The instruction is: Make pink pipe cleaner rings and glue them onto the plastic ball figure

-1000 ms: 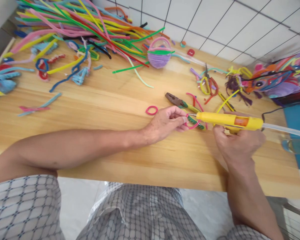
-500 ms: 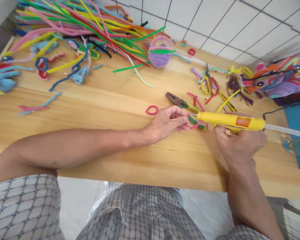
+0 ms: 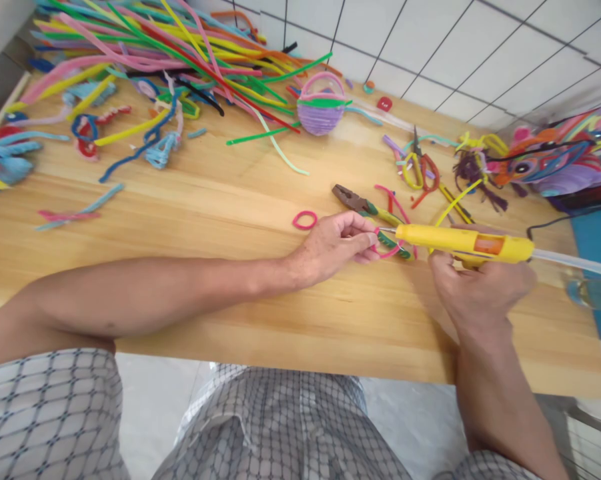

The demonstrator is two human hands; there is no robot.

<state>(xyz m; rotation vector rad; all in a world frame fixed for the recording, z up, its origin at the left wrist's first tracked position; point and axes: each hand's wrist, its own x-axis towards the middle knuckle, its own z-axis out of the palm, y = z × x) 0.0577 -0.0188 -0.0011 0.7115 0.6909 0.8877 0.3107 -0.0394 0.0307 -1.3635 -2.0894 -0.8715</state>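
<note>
Between the fingertips of my left hand [image 3: 337, 245] is a pink pipe cleaner [image 3: 391, 252], bent into a curve. My right hand [image 3: 480, 287] is wrapped round the handle of a yellow hot glue gun [image 3: 460, 241], a clear glue stick [image 3: 575, 261] poking from its rear. The gun's metal nozzle touches or nearly touches the pink pipe cleaner by my left fingertips. A separate pink pipe cleaner ring [image 3: 305, 220] lies on the table just left of that hand. Behind the fingers rest pliers [image 3: 353, 199] with green and yellow handles, partly hidden.
A heap of coloured pipe cleaners [image 3: 180, 60] covers the back left. A purple basket-like piece [image 3: 321, 115] stands near the tiled wall. Scissors [image 3: 420, 167] with red and yellow handles lie at the back right, near a colourful pipe cleaner figure [image 3: 545, 160]. A black cord runs behind the gun.
Almost nothing differs. The glue gun has shifted very slightly to the right, while my left hand holds the pink pipe cleaner in the same place.
</note>
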